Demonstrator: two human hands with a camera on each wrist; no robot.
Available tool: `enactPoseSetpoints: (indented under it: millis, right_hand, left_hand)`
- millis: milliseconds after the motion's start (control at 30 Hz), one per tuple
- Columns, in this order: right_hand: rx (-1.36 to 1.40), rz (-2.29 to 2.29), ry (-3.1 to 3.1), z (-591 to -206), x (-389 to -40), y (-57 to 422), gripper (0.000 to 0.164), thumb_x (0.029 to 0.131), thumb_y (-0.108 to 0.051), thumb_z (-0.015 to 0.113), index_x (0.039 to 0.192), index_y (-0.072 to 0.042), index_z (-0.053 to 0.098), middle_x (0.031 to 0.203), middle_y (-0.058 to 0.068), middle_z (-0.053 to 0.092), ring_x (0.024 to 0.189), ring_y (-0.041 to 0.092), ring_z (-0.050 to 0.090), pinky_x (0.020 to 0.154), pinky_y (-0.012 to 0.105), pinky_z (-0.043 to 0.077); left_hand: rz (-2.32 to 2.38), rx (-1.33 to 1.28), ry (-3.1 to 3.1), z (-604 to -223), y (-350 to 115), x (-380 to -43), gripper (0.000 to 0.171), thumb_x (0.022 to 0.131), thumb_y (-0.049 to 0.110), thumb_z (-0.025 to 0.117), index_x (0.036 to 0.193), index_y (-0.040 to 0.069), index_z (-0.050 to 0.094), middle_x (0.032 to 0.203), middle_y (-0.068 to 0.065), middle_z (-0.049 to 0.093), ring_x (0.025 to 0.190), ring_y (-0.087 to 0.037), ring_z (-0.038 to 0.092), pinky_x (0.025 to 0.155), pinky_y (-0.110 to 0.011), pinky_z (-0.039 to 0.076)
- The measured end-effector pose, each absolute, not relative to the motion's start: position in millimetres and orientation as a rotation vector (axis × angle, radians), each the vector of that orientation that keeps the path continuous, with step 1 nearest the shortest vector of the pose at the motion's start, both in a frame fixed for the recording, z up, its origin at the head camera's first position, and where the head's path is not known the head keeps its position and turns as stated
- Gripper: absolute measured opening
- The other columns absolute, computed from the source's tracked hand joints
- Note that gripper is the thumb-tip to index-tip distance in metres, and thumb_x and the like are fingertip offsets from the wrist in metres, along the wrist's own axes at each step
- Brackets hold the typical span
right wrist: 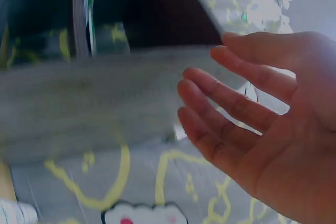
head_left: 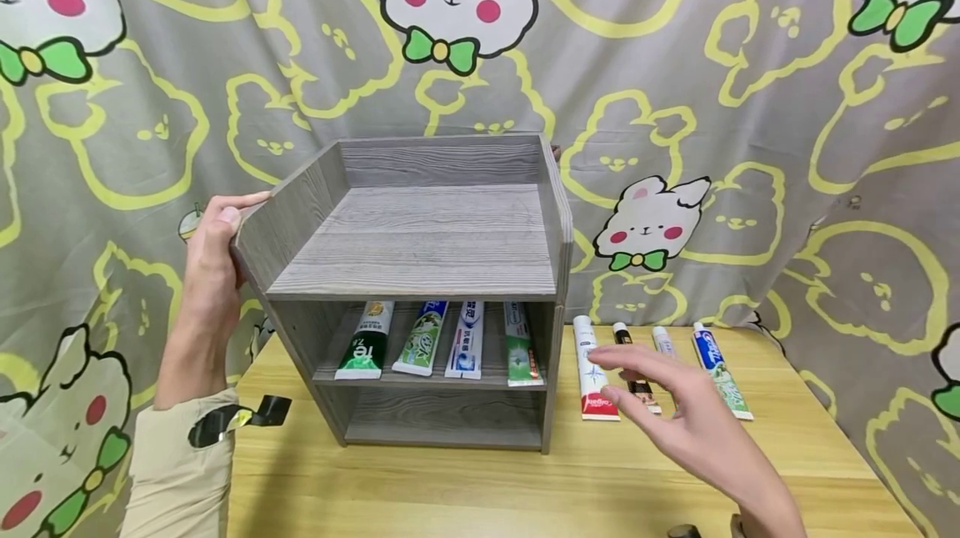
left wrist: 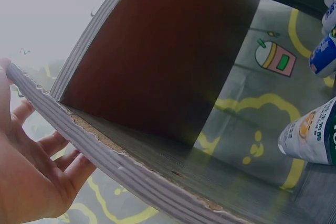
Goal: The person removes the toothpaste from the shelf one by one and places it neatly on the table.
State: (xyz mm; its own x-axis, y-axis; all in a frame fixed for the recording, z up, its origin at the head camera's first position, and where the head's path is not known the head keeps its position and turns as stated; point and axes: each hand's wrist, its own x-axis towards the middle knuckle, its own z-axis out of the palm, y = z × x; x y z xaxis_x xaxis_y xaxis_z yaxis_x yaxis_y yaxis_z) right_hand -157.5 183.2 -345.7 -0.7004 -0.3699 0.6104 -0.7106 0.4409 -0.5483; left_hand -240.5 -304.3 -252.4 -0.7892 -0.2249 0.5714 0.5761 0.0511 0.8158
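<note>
A grey wood-grain desk shelf (head_left: 435,229) stands on the table, an upper tray above two compartments. My left hand (head_left: 210,271) holds its left side panel by the front edge; the left wrist view shows the hand (left wrist: 39,166) at that edge. Several toothpaste tubes lie side by side in the middle compartment, among them a dark green one (head_left: 365,346) at the left and a green and red one (head_left: 521,346) at the right. My right hand (head_left: 697,417) hovers, fingers loosely bent and holding nothing, overlapping a white and red Colgate tube (head_left: 592,371) in the head view.
Right of the shelf, a black tube (head_left: 624,336), a small white tube (head_left: 663,341) and a blue and green tube (head_left: 720,371) lie on the wooden table (head_left: 420,496). A patterned curtain (head_left: 645,46) hangs behind. The shelf's lower compartment (head_left: 442,417) shows bare board.
</note>
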Motion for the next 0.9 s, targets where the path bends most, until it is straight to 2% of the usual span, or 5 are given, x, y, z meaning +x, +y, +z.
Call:
enactPoseSetpoints:
  millis: [100,267,467,600,900]
  right_hand:
    - [0.973,1.184,-2.28,-342,-151,172,0.046,0.09,-0.001,0.076,0.129,-0.026,0.069,0.128,-0.007,0.068,0.114,0.01,0.065,0.084,0.02,0.053]
    - [0.926,1.129,-2.3,-343,-146,147,0.047,0.092,-0.009,0.078,0.131,-0.032,0.067,0.137,-0.01,0.062,0.125,0.012,0.06,0.094,0.022,0.05]
    - [0.946,0.975,-2.317,-350,-149,113,0.053,0.095,-0.015,0.074,0.143,-0.031,0.059,0.154,-0.006,0.047,0.136,0.021,0.052,0.099,0.041,0.053]
    - [0.986,0.879,-2.289,-357,-158,93,0.059,0.095,-0.013,0.074,0.148,-0.025,0.053,0.154,0.006,0.045,0.134,0.028,0.053,0.091,0.042,0.056]
    - [0.824,0.703,-2.341,-369,-177,56,0.061,0.094,-0.014,0.073,0.15,-0.014,0.05,0.147,0.022,0.045,0.122,0.039,0.057,0.093,0.051,0.054]
  left_hand:
    - [-1.797,-0.37,-1.753,-253,-304,-241,0.039,0.101,0.03,0.047,0.126,0.008,0.067,0.107,-0.015,0.06,0.085,-0.026,0.054,0.063,-0.03,0.044]
    - [-1.802,-0.358,-1.756,-254,-304,-241,0.038,0.101,0.03,0.046,0.125,0.009,0.067,0.107,-0.013,0.059,0.085,-0.025,0.054,0.064,-0.03,0.045]
    - [-1.799,-0.342,-1.759,-254,-306,-240,0.038,0.102,0.03,0.046,0.125,0.009,0.067,0.107,-0.012,0.059,0.084,-0.024,0.055,0.063,-0.029,0.045]
    - [-1.8,-0.361,-1.763,-254,-307,-240,0.038,0.102,0.031,0.047,0.126,0.009,0.067,0.105,-0.013,0.06,0.082,-0.024,0.055,0.063,-0.029,0.046]
    - [-1.809,-0.35,-1.757,-253,-306,-240,0.037,0.101,0.032,0.049,0.125,0.011,0.068,0.107,-0.012,0.062,0.082,-0.021,0.058,0.062,-0.027,0.047]
